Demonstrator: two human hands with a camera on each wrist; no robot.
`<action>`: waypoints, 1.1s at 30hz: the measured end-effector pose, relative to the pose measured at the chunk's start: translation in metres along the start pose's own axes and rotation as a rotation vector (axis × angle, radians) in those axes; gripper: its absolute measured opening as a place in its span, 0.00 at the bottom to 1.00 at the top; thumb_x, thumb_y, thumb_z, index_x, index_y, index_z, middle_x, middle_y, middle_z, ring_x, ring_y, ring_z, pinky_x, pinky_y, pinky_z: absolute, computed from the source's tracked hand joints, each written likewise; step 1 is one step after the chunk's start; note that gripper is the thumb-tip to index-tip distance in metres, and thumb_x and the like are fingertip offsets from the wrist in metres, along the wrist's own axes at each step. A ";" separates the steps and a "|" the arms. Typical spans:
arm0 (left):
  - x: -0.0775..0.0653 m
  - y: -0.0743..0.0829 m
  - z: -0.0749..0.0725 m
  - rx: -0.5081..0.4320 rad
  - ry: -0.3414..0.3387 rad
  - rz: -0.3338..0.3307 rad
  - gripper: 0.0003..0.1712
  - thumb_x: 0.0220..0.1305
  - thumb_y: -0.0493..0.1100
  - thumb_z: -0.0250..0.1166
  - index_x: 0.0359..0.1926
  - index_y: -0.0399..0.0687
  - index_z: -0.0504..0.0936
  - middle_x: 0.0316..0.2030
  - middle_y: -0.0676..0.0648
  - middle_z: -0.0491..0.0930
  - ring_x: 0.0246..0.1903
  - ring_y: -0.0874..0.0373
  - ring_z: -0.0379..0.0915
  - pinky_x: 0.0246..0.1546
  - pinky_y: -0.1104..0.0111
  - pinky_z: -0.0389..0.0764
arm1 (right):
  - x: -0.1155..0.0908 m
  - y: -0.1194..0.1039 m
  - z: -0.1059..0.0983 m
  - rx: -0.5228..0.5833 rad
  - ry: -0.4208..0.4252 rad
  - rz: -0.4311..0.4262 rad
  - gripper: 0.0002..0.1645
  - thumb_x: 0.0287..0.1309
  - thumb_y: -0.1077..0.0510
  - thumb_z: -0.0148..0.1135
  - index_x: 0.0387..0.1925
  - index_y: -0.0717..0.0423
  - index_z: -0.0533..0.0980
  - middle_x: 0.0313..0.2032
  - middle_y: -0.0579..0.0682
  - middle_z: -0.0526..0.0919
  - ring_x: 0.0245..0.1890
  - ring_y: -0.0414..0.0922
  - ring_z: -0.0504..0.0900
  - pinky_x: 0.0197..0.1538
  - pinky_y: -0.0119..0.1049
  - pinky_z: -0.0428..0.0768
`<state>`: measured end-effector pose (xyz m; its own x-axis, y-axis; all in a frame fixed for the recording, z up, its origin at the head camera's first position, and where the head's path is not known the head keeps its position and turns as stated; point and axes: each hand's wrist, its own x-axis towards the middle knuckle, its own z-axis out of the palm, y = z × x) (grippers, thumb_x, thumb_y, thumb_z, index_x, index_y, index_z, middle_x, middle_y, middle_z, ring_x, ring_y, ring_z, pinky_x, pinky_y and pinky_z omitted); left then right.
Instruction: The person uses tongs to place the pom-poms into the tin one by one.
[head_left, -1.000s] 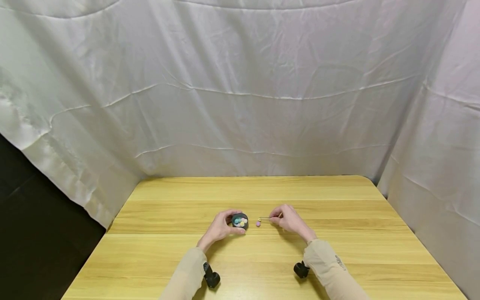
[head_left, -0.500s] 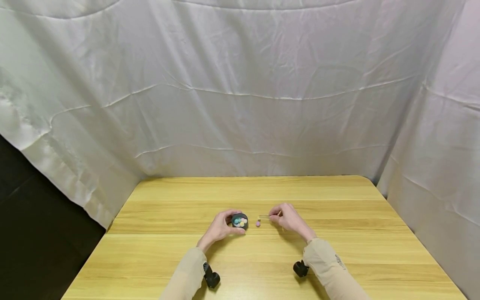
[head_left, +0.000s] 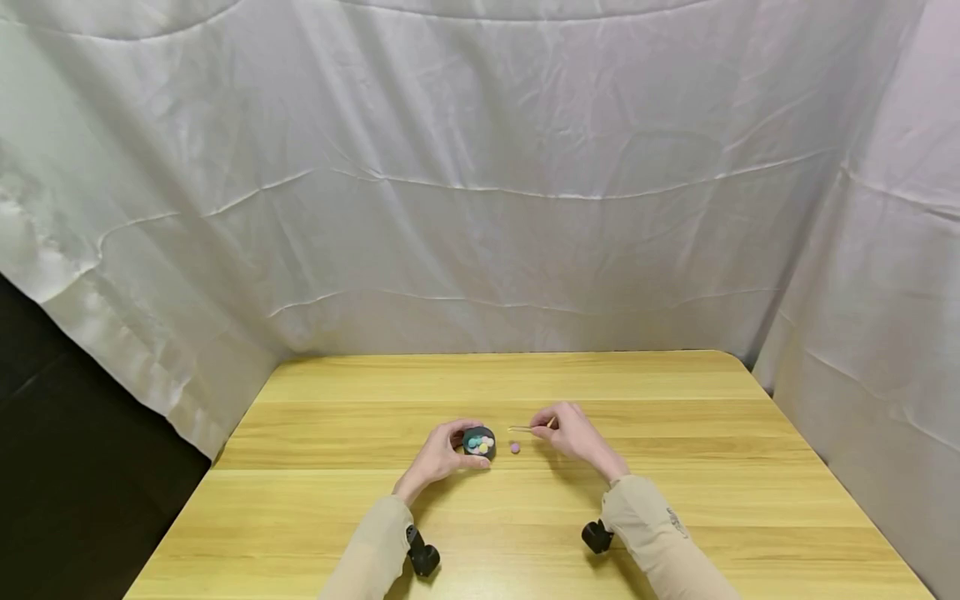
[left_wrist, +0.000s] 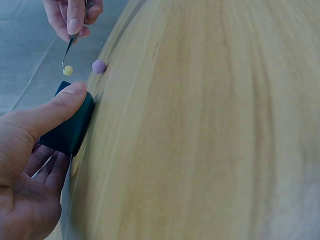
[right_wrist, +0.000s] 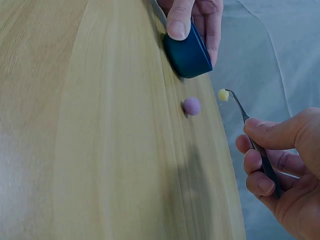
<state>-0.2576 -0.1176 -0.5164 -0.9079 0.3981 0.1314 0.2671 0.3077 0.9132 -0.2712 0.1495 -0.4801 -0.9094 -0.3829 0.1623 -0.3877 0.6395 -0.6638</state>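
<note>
My left hand (head_left: 441, 454) holds a small dark teal bowl (right_wrist: 186, 56) by its side, thumb and fingers spread around it. Several pastel balls (head_left: 483, 447), teal, pink, white and yellow, lie inside. In my right hand (head_left: 576, 435) is a pair of bent-tip tweezers (right_wrist: 270, 172), pinched between thumb and fingers and pointing left. A small yellow ball (right_wrist: 223, 94) is caught at the tweezer tips, above the table and a short way right of the bowl. On the table between the hands sits one purple ball (right_wrist: 191, 106), touched by neither hand.
The hands work over a light wood-grain table (head_left: 345, 500). Pale grey curtains (head_left: 480, 250) hang behind it and at both sides, with a dark panel (head_left: 67, 467) at far left. A black wrist camera (head_left: 424, 557) juts from the left sleeve, another (head_left: 597, 537) from the right.
The yellow ball, beside the purple one on the table earlier, has risen in the tweezers. My right hand has shifted slightly left and away from me. My left hand and the bowl stay put.
</note>
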 end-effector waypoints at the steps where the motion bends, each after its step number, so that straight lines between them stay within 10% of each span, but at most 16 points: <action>1: 0.000 0.000 0.000 0.000 -0.002 -0.001 0.35 0.52 0.31 0.77 0.61 0.32 0.76 0.57 0.31 0.80 0.56 0.36 0.78 0.60 0.46 0.79 | 0.000 -0.001 0.000 0.002 -0.001 0.002 0.07 0.64 0.63 0.65 0.36 0.59 0.87 0.33 0.50 0.88 0.26 0.37 0.78 0.28 0.27 0.76; 33: 0.002 0.000 0.001 0.012 -0.007 -0.002 0.35 0.53 0.33 0.77 0.61 0.31 0.76 0.58 0.32 0.79 0.57 0.38 0.78 0.62 0.47 0.78 | 0.009 -0.029 0.013 0.019 -0.018 -0.038 0.06 0.64 0.63 0.65 0.36 0.58 0.87 0.32 0.49 0.87 0.21 0.35 0.74 0.23 0.25 0.72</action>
<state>-0.2590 -0.1161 -0.5162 -0.9062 0.4034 0.1267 0.2692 0.3192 0.9086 -0.2659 0.1186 -0.4692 -0.8910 -0.4189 0.1747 -0.4191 0.6116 -0.6711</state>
